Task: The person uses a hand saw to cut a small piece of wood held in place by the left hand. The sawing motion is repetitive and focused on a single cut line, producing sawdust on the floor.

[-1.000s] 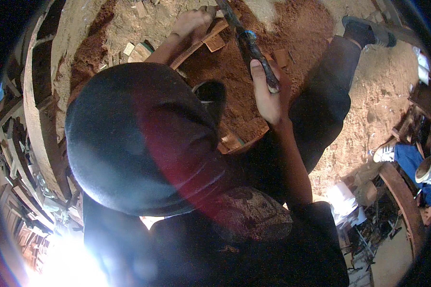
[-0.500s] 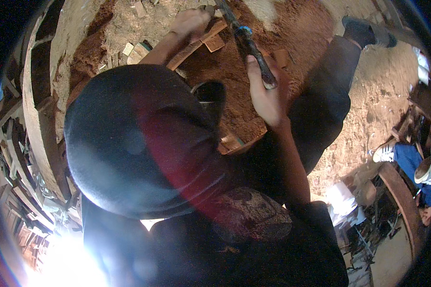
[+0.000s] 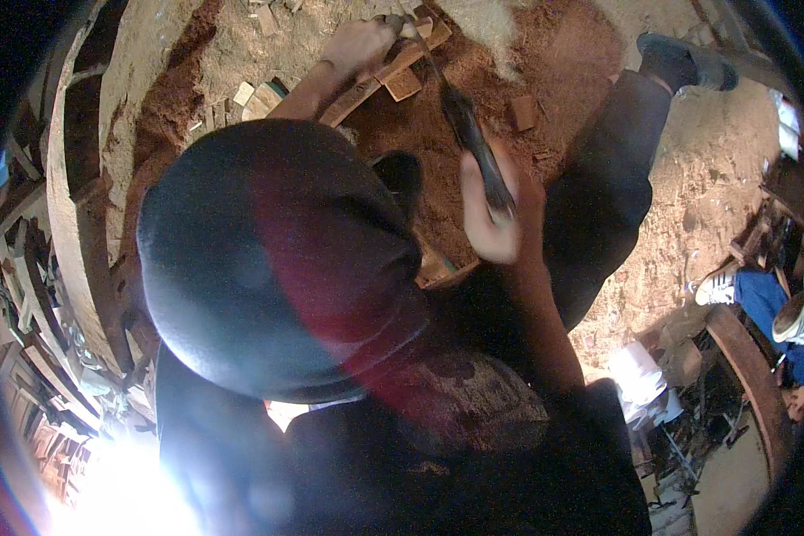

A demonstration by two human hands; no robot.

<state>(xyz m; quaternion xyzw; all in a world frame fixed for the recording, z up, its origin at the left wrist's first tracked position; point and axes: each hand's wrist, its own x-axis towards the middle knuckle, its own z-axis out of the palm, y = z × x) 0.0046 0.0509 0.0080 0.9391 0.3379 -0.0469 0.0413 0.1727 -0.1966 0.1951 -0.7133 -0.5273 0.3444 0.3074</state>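
The right hand [image 3: 496, 219], fingers wrapped tight around the dark tool [image 3: 469, 134], has swung its tip down onto the wood strip [image 3: 380, 76] the left hand [image 3: 359, 43] pins to the reddish ground [image 3: 563, 62].

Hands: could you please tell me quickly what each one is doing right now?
Left hand: closed on the wood strip.
Right hand: closed on the tool handle.

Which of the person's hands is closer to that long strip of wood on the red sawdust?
The left. The left hand rests on the wooden strip at its upper end, while the right hand is lower down, apart from it, with its grip around the dark handle of a tool.
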